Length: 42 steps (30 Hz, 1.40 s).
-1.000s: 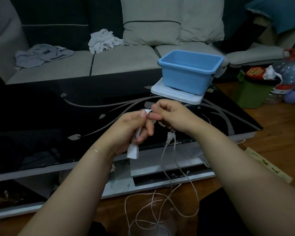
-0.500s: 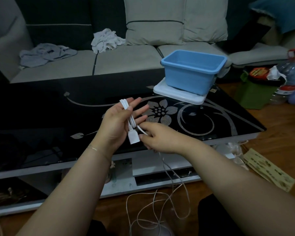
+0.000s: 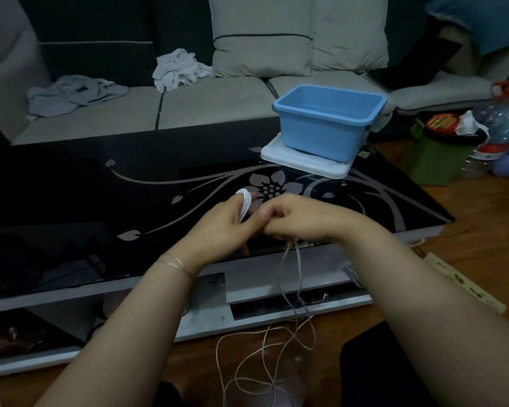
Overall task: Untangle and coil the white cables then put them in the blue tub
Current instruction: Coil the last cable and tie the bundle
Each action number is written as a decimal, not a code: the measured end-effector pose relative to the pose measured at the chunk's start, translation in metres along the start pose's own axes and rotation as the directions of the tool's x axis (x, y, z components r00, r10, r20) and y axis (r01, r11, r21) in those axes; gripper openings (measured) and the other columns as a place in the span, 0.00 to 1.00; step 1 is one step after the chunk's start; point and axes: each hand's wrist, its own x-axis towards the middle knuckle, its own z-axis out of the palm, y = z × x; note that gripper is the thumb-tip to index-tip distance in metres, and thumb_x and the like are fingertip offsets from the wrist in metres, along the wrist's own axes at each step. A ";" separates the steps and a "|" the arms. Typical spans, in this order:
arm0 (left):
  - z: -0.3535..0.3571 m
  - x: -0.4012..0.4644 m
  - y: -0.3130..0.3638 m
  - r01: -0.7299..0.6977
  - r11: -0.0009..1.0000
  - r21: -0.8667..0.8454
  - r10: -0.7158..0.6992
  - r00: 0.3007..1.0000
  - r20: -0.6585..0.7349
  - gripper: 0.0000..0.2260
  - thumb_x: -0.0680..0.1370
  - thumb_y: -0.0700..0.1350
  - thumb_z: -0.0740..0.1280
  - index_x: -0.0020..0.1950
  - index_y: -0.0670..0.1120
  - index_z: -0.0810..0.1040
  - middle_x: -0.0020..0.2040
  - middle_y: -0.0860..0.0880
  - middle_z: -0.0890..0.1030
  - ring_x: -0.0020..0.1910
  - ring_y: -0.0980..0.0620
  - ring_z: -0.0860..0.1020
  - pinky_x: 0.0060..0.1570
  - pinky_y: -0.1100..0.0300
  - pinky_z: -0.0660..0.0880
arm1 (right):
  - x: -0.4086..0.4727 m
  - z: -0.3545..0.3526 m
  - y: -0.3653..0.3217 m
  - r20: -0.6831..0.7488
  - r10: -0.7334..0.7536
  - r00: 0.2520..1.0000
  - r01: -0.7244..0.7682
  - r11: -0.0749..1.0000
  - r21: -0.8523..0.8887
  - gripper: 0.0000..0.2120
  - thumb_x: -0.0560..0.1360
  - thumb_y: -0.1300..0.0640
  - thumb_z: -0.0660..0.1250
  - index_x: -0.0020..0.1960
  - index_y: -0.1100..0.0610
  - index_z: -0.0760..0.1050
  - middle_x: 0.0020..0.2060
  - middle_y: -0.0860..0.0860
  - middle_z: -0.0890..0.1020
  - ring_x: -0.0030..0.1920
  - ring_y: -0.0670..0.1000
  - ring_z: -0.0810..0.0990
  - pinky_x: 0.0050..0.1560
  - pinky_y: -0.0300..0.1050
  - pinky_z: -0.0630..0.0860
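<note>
- Left hand (image 3: 218, 227) is holding a small coil of white cable (image 3: 244, 204); several loops are sitting over its fingers, thumb pressing toward them. Hand is hovering above the front of the black counter (image 3: 106, 201).
- Right hand (image 3: 300, 218) is curling closed just beside the left, touching it at the thumb, and appears to be pinching the running strand; two strands are dropping from under it.
- The loose remainder of the cable (image 3: 265, 356) is hanging past the counter's edge and lying in slack, crossing loops on the floor near the person's lap.
- Blue tub (image 3: 326, 121) is standing on a white lid (image 3: 303, 165) at the far right of the counter, well apart from both hands; nothing visible inside it.
- Step judged: winding in progress, most of the length not yet coiled.
- Handling judgement: cable is looking thin, light, limp, with no stiffness to hold a loop by itself; coil will likely spring open if grip is loosening.
- Best hold: pinch across all the turns at one point; feed the free strand through lightly closed fingers to be catching snags from the floor loops.
- Risk: floor loops are crossing and may be knotting under pull.
</note>
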 end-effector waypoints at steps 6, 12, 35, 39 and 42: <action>0.002 -0.002 0.006 -0.033 0.985 -0.169 0.062 0.984 0.165 0.06 0.81 0.43 0.60 0.52 0.44 0.76 0.36 0.44 0.84 0.22 0.61 0.66 0.25 0.71 0.63 | 0.005 -0.018 0.020 -0.242 -0.018 0.970 0.024 1.000 0.021 0.15 0.70 0.46 0.72 0.35 0.56 0.74 0.25 0.47 0.73 0.29 0.47 0.71 0.32 0.46 0.71; 0.004 0.003 -0.002 0.019 0.867 -0.498 0.051 0.991 0.127 0.14 0.81 0.49 0.58 0.55 0.41 0.78 0.23 0.49 0.70 0.21 0.55 0.60 0.21 0.64 0.55 | 0.013 -0.013 0.020 -0.268 -0.046 0.962 0.106 0.971 0.213 0.13 0.73 0.47 0.67 0.39 0.56 0.73 0.29 0.52 0.75 0.28 0.50 0.68 0.28 0.42 0.65; -0.002 0.010 -0.007 -0.045 0.796 -0.604 -0.093 0.976 -0.195 0.18 0.83 0.36 0.50 0.74 0.42 0.56 0.58 0.47 0.78 0.56 0.51 0.80 0.53 0.61 0.79 | 0.018 0.036 0.002 -0.146 -0.050 0.988 -0.011 0.921 -0.389 0.12 0.80 0.49 0.58 0.47 0.56 0.75 0.34 0.48 0.75 0.35 0.49 0.74 0.38 0.47 0.71; 0.002 0.012 -0.012 -0.025 0.937 -0.348 -0.052 0.976 -0.211 0.19 0.83 0.42 0.52 0.74 0.42 0.55 0.63 0.47 0.76 0.54 0.51 0.80 0.55 0.56 0.78 | 0.010 0.033 0.000 -0.051 -0.049 0.997 0.041 0.987 -0.157 0.07 0.79 0.53 0.61 0.43 0.53 0.71 0.31 0.46 0.75 0.31 0.45 0.75 0.37 0.46 0.74; -0.002 0.008 -0.011 0.020 1.000 0.002 -0.019 0.986 -0.167 0.31 0.76 0.66 0.50 0.67 0.43 0.66 0.62 0.44 0.78 0.56 0.46 0.79 0.59 0.46 0.73 | 0.009 0.026 0.001 0.003 -0.056 0.998 0.056 0.994 -0.090 0.05 0.79 0.55 0.61 0.48 0.53 0.74 0.31 0.48 0.76 0.29 0.42 0.75 0.34 0.43 0.76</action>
